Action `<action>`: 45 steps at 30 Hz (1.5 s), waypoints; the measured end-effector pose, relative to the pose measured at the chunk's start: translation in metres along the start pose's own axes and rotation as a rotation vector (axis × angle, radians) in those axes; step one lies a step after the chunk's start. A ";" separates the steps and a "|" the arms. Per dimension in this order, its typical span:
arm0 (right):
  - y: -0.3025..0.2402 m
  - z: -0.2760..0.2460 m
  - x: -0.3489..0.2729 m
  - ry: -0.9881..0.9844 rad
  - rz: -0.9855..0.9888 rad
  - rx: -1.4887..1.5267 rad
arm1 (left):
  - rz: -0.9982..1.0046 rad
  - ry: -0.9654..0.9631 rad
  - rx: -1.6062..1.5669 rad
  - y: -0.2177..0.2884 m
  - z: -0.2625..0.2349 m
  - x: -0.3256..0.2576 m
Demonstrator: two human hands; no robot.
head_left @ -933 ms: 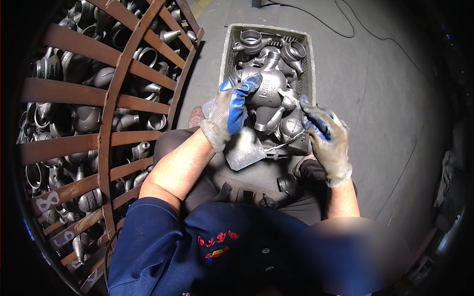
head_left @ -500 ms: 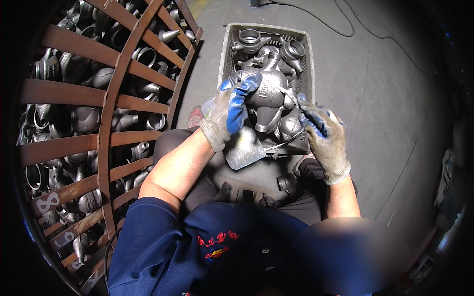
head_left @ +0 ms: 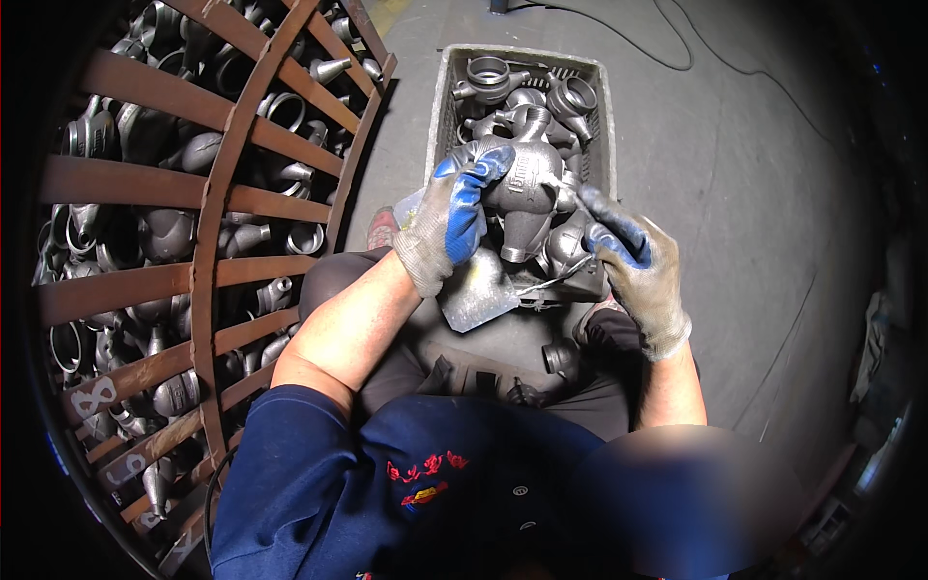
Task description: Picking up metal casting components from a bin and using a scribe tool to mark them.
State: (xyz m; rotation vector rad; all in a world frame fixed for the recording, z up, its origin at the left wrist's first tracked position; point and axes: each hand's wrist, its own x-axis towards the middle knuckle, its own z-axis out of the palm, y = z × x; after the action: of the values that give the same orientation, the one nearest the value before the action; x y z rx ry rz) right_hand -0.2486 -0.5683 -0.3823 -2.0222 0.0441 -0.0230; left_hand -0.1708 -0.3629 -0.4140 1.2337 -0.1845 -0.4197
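My left hand [head_left: 459,208], in a grey glove with blue palm coating, grips a grey metal meter body casting [head_left: 527,184] with raised lettering and tapering pipe ends. The casting is held over a grey plastic crate [head_left: 612,145] full of similar castings. Close to the casting's right side is my right hand [head_left: 633,246], gloved alike, with its fingers closed. Its fingertips point at the casting; what they pinch is too small to make out. Below my left wrist a flat grey metal plate [head_left: 478,292] sits at the crate's near edge, partly hidden by the glove.
A rusty barred metal bin [head_left: 208,242] packed with castings stands on my left. Between my legs lies a dark round fitting [head_left: 561,358]. A twisted cord [head_left: 556,282] hangs at the crate's near rim. A black cable [head_left: 677,43] runs over the grey floor beyond.
My right hand has drawn slightly right and down, away from the casting. The casting has tipped a little, its upper pipe end now less upright. My left hand keeps its grip.
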 end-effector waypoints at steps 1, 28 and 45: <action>-0.002 0.003 0.001 0.021 0.059 0.088 | -0.035 0.001 -0.025 0.000 -0.001 0.000; -0.008 0.023 0.010 0.043 -0.176 0.107 | 0.244 -0.243 0.122 0.007 -0.002 -0.001; 0.035 -0.014 -0.011 -0.023 0.175 0.462 | 0.428 0.370 0.370 0.190 -0.067 -0.040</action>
State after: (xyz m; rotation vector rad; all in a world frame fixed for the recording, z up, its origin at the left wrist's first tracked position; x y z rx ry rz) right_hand -0.2608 -0.5962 -0.4078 -1.5512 0.1848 0.0932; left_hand -0.1430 -0.2379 -0.2539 1.5641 -0.2075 0.2262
